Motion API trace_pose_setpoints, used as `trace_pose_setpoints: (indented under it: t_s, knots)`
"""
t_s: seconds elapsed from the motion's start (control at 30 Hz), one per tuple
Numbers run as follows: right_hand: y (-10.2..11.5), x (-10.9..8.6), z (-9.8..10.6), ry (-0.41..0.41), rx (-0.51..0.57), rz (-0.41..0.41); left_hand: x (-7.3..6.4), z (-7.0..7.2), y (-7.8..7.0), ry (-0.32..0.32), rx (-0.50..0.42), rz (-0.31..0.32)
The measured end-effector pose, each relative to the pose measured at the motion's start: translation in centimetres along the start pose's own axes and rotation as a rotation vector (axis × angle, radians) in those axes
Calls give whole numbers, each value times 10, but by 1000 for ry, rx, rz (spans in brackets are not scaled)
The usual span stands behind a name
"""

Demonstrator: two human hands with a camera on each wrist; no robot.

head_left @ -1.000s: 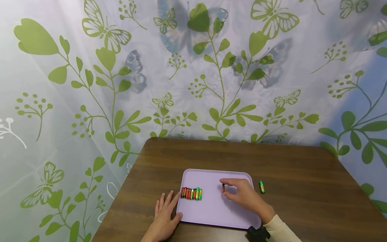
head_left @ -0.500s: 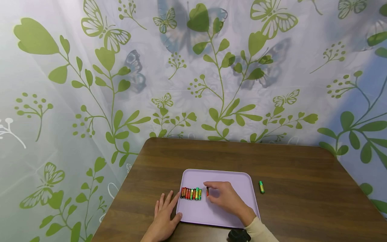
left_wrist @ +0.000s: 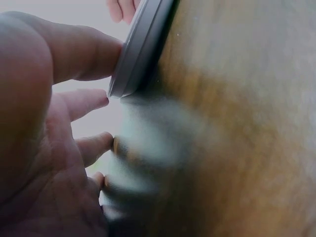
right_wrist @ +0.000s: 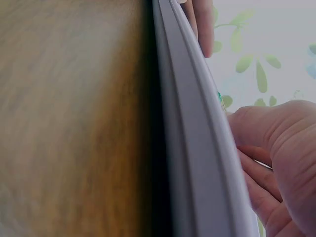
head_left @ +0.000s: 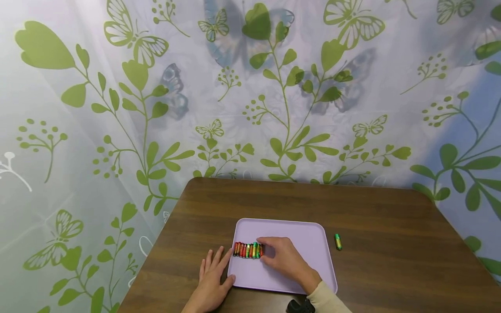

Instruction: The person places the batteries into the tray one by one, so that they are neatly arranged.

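A row of small red, black and green batteries [head_left: 247, 250] lies side by side at the left of the lilac tray [head_left: 297, 278]. At the row's right end my right hand [head_left: 287, 261] pinches a red-and-black battery [head_left: 262, 251] endwise between thumb and fingers, against its neighbour. My left hand [head_left: 213, 278] lies with fingers spread on the table, its thumb and forefinger touching the tray's left edge. The left wrist view shows the thumb [left_wrist: 84, 52] against the tray rim [left_wrist: 138, 47]. In the right wrist view the tray's wall [right_wrist: 197, 133] hides the held battery.
A single green-and-yellow battery [head_left: 338, 241] lies on the brown wooden table [head_left: 391, 243], right of the tray. Behind the table hangs a curtain [head_left: 242, 100] printed with leaves and butterflies. A black wrist device [head_left: 300, 306] sits near the tray's front edge.
My right hand has carried the red-and-black battery leftward across the tray to the row's right end. My left hand has stayed at the tray's left edge.
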State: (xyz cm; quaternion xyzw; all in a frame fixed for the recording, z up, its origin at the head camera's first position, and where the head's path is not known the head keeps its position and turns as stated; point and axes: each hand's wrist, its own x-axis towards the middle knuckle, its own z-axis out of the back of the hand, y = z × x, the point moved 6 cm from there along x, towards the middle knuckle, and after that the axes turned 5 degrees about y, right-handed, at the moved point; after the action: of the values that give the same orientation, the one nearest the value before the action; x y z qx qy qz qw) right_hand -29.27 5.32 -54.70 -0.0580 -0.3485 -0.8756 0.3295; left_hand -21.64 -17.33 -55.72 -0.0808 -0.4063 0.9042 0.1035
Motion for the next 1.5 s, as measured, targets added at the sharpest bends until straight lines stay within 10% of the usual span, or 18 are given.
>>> trace_pose_setpoints:
  t_s: [0.5, 1.5]
  knots:
    - [-12, -13, 24, 35, 16, -73, -1, 1, -1, -5, 13, 3]
    - [-95, -91, 156, 27, -114, -166, -3, -6, 2, -11, -16, -1]
